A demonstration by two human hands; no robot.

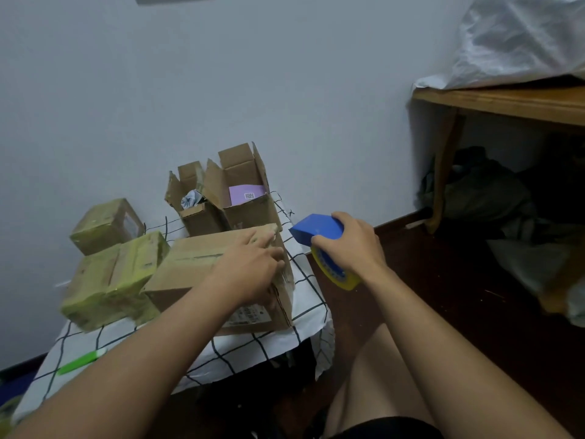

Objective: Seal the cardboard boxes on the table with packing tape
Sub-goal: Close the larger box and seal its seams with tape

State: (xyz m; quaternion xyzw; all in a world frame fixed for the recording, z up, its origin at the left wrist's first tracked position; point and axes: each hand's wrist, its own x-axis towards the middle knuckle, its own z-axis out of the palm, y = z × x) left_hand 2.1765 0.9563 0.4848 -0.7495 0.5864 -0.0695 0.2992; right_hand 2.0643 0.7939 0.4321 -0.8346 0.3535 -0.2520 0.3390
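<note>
Brown cardboard box (202, 274) with closed flaps lies on worktop under white cloth with black grid lines (304, 299). Left hand (250, 270) rests flat on box top near right edge, fingers straight. Right hand (351, 245) grips blue tape dispenser with yellow roll (319, 236), held just right of box. Two open brown boxes (228, 194) stand behind. Two boxes wrapped in yellowish tape (110, 261) sit left.
</note>
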